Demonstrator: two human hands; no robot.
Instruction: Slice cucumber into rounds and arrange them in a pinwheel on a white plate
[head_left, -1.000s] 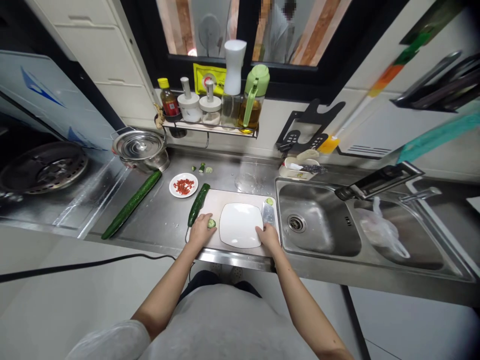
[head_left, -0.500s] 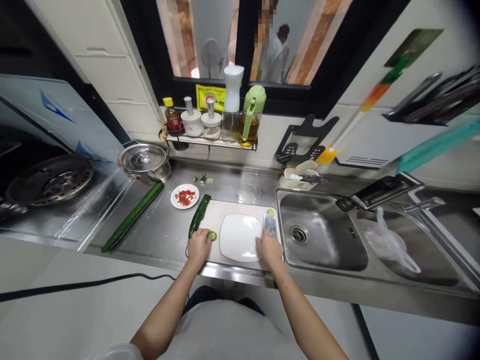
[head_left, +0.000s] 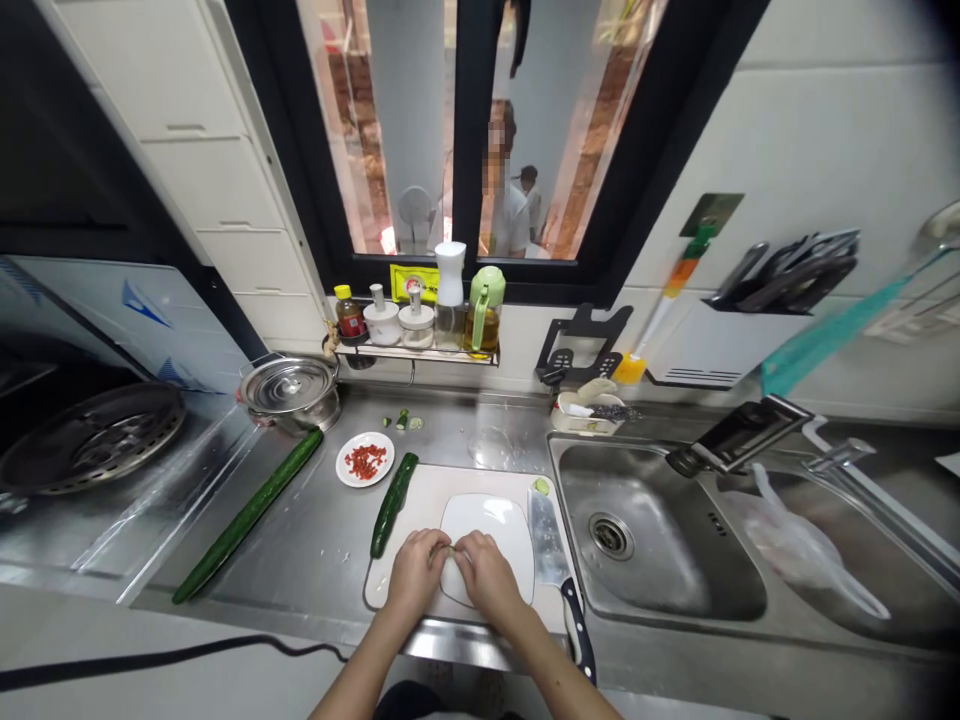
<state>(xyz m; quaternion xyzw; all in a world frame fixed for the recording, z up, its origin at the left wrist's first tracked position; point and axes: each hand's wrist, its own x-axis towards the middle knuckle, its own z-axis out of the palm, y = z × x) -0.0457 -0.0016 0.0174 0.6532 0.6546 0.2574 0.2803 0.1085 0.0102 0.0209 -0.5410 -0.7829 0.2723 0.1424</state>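
My left hand (head_left: 415, 575) and my right hand (head_left: 486, 580) meet over the near left part of a white square plate (head_left: 495, 512). Their closed fingertips pinch cucumber slices (head_left: 451, 550), mostly hidden by the fingers. The plate lies on a pale cutting board (head_left: 435, 482). A cut length of cucumber (head_left: 393, 508) rests along the board's left edge. To the right of the plate lies a kitchen knife (head_left: 550, 542), its black handle towards me. A cucumber end piece (head_left: 541, 486) sits beyond the blade.
A whole cucumber (head_left: 251, 515) and a small dish (head_left: 341, 465) of chopped red pieces are on the steel counter, left. Behind them stands a lidded pot (head_left: 291, 390). Cucumber scraps (head_left: 403, 419) lie farther back. A double sink (head_left: 660, 550) is at right, under a condiment shelf (head_left: 420, 352) and window.
My right hand has come away from the knife and moved left over the plate. My left hand has moved right, and the cucumber slices beside it have left the board. The view has tilted up.
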